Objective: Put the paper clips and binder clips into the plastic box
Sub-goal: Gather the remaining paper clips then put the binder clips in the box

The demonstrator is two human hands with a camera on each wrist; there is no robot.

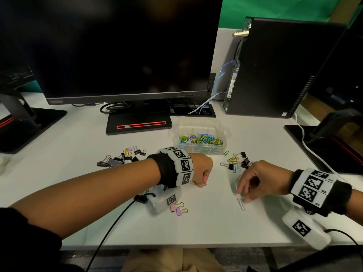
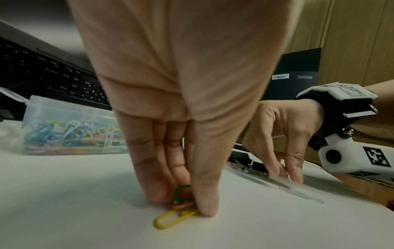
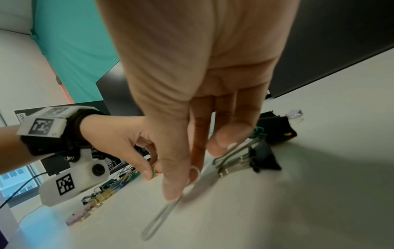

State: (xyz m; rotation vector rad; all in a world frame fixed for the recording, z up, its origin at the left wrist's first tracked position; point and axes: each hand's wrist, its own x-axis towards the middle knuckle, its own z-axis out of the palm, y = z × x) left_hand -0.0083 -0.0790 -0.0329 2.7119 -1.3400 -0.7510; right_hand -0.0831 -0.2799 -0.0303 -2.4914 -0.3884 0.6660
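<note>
A clear plastic box [image 1: 198,138] [image 2: 70,131] holding many coloured paper clips stands mid-desk. My left hand [image 1: 202,183] [image 2: 183,202] is in front of it, fingertips down on the desk, pinching a small bunch of paper clips: green [image 2: 181,192], pink, and yellow [image 2: 175,219]. To its right, my right hand [image 1: 243,197] [image 3: 185,183] pinches a white paper clip [image 1: 241,204] [image 3: 162,217] between thumb and fingers, its far end still on the desk. Black binder clips [image 3: 255,158] lie just beyond those fingers.
On the white desk [image 1: 78,173], black binder clips [image 1: 121,158] lie at the left. A mixed heap of clips [image 1: 237,161] sits right of the box. Pink and purple binder clips [image 1: 178,209] lie under my left wrist. A monitor base [image 1: 137,124] and a computer tower [image 1: 275,75] stand behind.
</note>
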